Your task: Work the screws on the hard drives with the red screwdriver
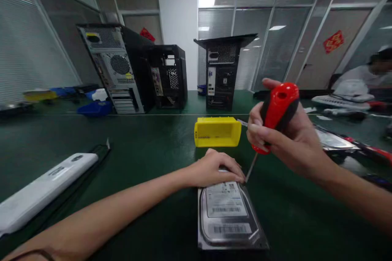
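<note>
A hard drive (228, 216) with white barcode labels lies flat on the green table (143, 147) in front of me. My left hand (216, 169) rests palm-down on its far end, pressing it in place. My right hand (280, 134) grips the red-and-black handle of a screwdriver (277, 110), held upright and tilted. Its thin metal shaft runs down to the drive's far right corner, right beside my left fingertips. A yellow plastic bin (217, 131) stands just behind the drive, its open side facing me.
Three open computer towers (118, 69) (170, 75) (222, 73) stand at the back. A white flat case (39, 189) lies at the left. Blue bins (94, 108) sit far left. Another person (367, 75) sits at far right, with parts and tools (337, 140) nearby.
</note>
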